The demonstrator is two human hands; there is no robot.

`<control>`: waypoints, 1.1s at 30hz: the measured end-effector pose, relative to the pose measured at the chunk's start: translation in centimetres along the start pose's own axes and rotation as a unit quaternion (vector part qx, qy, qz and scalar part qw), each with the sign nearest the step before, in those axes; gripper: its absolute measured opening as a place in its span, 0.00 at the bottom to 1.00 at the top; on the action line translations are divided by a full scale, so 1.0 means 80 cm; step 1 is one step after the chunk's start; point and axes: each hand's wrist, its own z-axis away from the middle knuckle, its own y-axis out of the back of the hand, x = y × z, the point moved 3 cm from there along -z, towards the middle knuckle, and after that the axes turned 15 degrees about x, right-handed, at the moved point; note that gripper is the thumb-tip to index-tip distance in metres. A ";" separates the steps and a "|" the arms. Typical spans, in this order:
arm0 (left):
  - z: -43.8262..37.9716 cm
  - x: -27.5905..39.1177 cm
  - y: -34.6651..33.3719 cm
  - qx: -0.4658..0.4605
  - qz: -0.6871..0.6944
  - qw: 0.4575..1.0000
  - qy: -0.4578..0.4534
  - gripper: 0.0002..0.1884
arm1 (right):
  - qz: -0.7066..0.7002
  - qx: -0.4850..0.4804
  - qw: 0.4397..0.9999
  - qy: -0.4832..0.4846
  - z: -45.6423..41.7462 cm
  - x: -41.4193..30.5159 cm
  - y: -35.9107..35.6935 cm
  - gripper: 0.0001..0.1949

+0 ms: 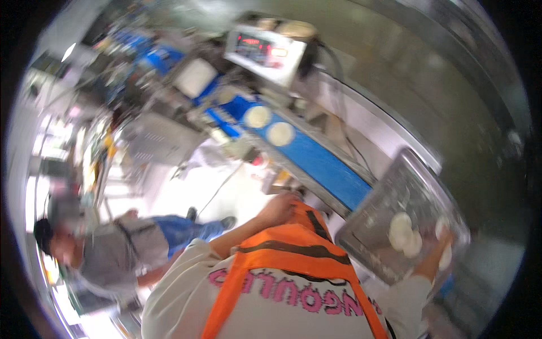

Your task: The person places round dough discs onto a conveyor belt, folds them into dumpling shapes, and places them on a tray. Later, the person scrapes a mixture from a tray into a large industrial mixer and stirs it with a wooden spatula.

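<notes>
My right hand (443,240) is inside a clear plastic tub at the right, at pale round dough discs near the tub's side wall; blur hides how its fingers meet them. More pale dough discs (400,231) lie beside it on the tub's floor. My left hand (281,208) rests against the orange apron (296,243) at my front, its fingers bent; whether it holds anything cannot be told. A blue conveyor belt (325,166) slants down towards the tub. Two round dough discs (281,134) sit close together on its upper part.
The clear tub's rim (423,163) stands at the belt's lower end. A control box (266,53) with red lit displays is above the belt, with cables (338,72) hanging beside it. Another person (123,243) stands at the left. Blurred machinery (161,135) fills the upper left.
</notes>
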 end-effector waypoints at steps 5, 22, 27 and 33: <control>0.055 -0.028 0.002 0.057 -0.036 0.996 0.057 0.19 | -0.015 -0.002 1.000 0.017 -0.015 -0.003 0.004 0.21; 0.026 -0.063 0.049 0.115 0.129 0.965 0.198 0.14 | -0.566 -0.265 0.775 -0.096 0.196 -0.385 0.139 0.21; 0.020 -0.109 0.048 0.134 0.099 0.968 0.185 0.12 | -0.559 -0.430 0.704 -0.086 0.348 -0.556 0.076 0.17; 0.029 -0.149 0.064 0.163 0.108 0.964 0.182 0.11 | -0.429 -0.424 0.798 0.000 0.415 -0.606 -0.020 0.17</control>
